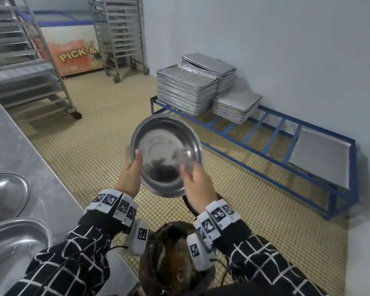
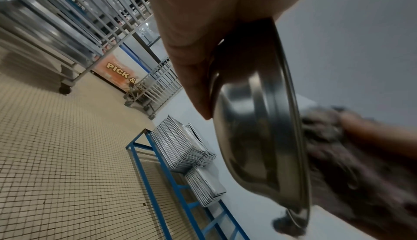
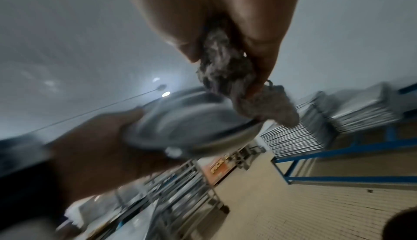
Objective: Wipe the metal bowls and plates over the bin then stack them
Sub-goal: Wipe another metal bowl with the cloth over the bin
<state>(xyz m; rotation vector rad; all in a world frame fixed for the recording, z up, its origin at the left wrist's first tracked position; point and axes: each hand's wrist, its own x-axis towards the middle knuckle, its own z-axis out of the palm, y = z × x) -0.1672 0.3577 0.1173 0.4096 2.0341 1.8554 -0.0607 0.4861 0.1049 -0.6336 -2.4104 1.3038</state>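
My left hand (image 1: 132, 167) grips a shallow round metal bowl (image 1: 158, 152) by its left rim, thumb inside, and holds it tilted up above the bin (image 1: 175, 263). In the left wrist view the bowl (image 2: 255, 127) shows edge-on, with fingers behind it. My right hand (image 1: 195, 180) pinches a grey, dirty rag (image 3: 228, 72) and presses it against the bowl's right inner side; the rag is blurred in the head view. The bowl (image 3: 192, 127) sits below the rag in the right wrist view. Two more metal bowls (image 1: 6, 193) (image 1: 13, 244) rest on the steel table at the left.
A steel table (image 1: 30, 150) runs along my left. The dark bin below holds brown waste. A low blue rack (image 1: 265, 142) by the wall carries stacks of metal trays (image 1: 186, 88). Wheeled tray trolleys (image 1: 120, 35) and a chest freezer stand at the back on tiled floor.
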